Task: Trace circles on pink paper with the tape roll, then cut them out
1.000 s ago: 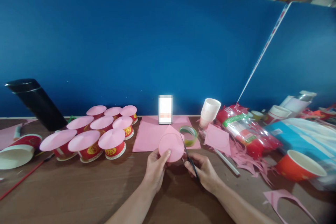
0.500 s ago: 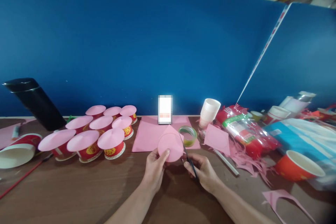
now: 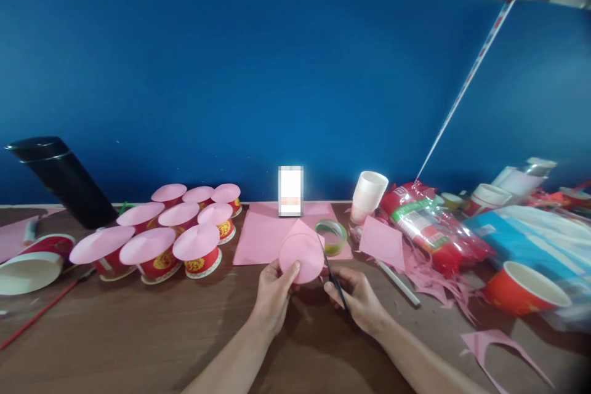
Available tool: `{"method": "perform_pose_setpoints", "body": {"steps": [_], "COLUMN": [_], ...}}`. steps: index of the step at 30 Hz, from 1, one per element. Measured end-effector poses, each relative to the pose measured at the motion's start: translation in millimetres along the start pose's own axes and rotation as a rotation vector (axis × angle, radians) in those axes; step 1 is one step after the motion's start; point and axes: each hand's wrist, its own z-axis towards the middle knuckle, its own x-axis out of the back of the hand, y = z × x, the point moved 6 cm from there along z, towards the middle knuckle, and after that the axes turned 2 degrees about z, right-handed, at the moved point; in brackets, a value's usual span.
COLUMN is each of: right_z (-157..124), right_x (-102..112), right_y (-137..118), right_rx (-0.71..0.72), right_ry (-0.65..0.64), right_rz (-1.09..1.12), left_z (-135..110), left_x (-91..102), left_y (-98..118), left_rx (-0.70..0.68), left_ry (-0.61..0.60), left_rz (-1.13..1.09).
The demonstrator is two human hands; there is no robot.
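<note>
My left hand (image 3: 276, 290) pinches a piece of pink paper (image 3: 302, 255) at its lower left, thumb on top. The paper is round along the bottom and right, with an uncut pointed corner at the top. My right hand (image 3: 353, 297) is closed on a pair of dark scissors (image 3: 338, 286), whose blades lie along the paper's right edge. Beyond the paper lie flat pink sheets (image 3: 258, 234) and a roll of green tape (image 3: 333, 239).
Several red paper cups topped with pink paper discs (image 3: 196, 245) stand on the left, near a black bottle (image 3: 64, 178). A phone (image 3: 290, 191) leans on the blue wall. Rightward are stacked white cups (image 3: 368, 197), pink scraps (image 3: 438, 280) and an orange paper cup (image 3: 526, 288).
The pink paper has shifted very slightly right in the view, and the scissors stay at its right edge. Both hands keep their hold. Nothing on the table has visibly moved.
</note>
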Motion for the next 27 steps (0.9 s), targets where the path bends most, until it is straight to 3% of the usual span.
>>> {"method": "perform_pose_setpoints", "body": {"steps": [27], "right_z": [0.8], "right_x": [1.7], "right_y": [4.6], "right_rx": [0.025], "right_ry": [-0.015], "right_rz": [-0.046], "left_z": [-0.9], "left_x": [-1.6], "left_y": [0.7], "left_rx": [0.004], "left_ry": [-0.015], "left_rz": [-0.034]}}
